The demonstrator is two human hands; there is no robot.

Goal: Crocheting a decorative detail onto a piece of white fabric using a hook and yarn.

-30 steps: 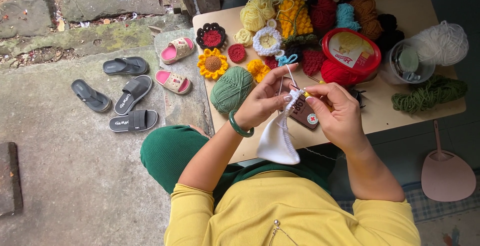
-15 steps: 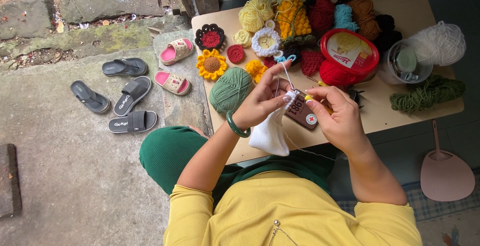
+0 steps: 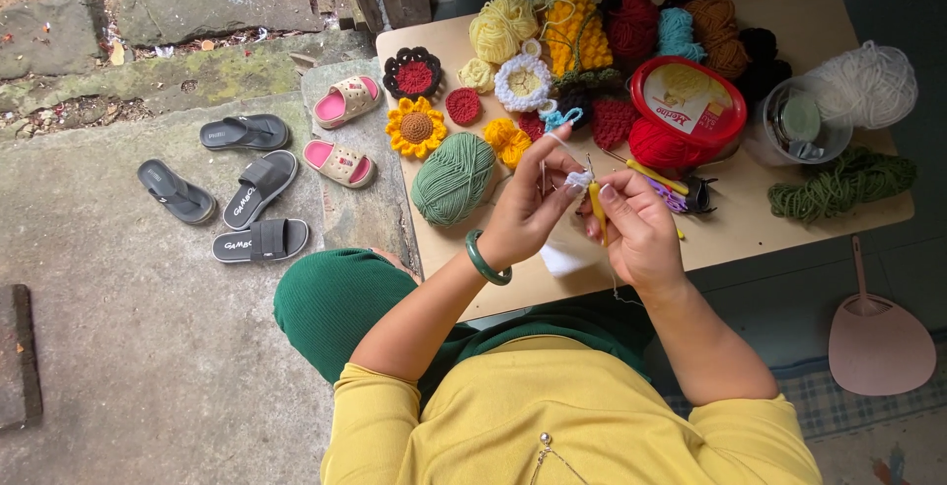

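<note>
Left hand (image 3: 528, 211), green bangle at the wrist, pinching a small white crocheted piece (image 3: 578, 179) between thumb and fingers (image 3: 564, 161); a thin strand running taut up from it. Right hand (image 3: 636, 228) clenched around a yellow-handled crochet hook (image 3: 598, 204), tip at the white piece. Both held just above the near edge of the pale wooden bench (image 3: 789, 219), with a larger white fabric piece (image 3: 567, 256) partly hidden beneath the hands.

Likely trouble: a slipped loop, should the pinch loosen while the hook pulls through. Small stitches, little to hold. A snagged or split strand also possible if the hook enters at a slant.

Crowded surroundings: a sage-green ball of yarn (image 3: 454, 179) just beside the left hand, near the bench edge, apt to roll off onto the concrete floor if nudged by the forearm. Spare hooks with coloured handles (image 3: 663, 185) lying just beyond the right hand, easy to knock. Round red-lidded tub (image 3: 689, 100) and crocheted flowers (image 3: 416, 128) further back, apart from the work.
</note>
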